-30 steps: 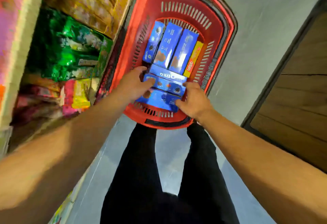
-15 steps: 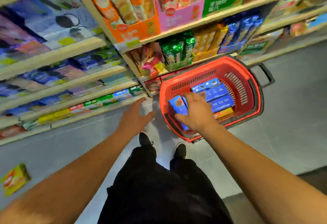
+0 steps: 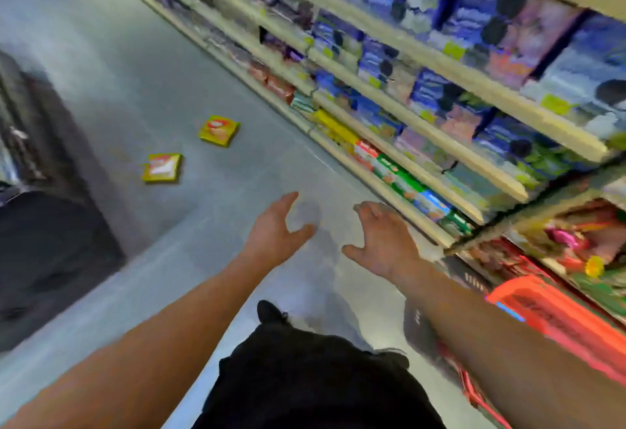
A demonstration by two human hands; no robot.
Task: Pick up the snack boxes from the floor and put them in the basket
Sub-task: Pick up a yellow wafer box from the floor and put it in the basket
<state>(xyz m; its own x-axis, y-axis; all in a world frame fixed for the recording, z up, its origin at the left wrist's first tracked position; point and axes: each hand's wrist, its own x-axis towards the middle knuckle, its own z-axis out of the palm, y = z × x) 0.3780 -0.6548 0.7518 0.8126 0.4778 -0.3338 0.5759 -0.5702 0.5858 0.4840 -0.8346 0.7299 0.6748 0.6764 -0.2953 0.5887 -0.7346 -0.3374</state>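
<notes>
both hands empty above floor

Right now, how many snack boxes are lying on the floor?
2. One yellow box lies nearer the shelves, the other yellow box to its left, nearer the camera. More may lie outside the view.

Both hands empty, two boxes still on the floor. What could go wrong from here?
1. The two yellow snack boxes, nearer and farther, lie apart on the grey floor, so one two-handed grab probably won't get both.
2. The red plastic basket sits low right by the shelves, nearly out of view; the return drop may be misjudged.
3. The open left hand and right hand are well short of both boxes.
</notes>
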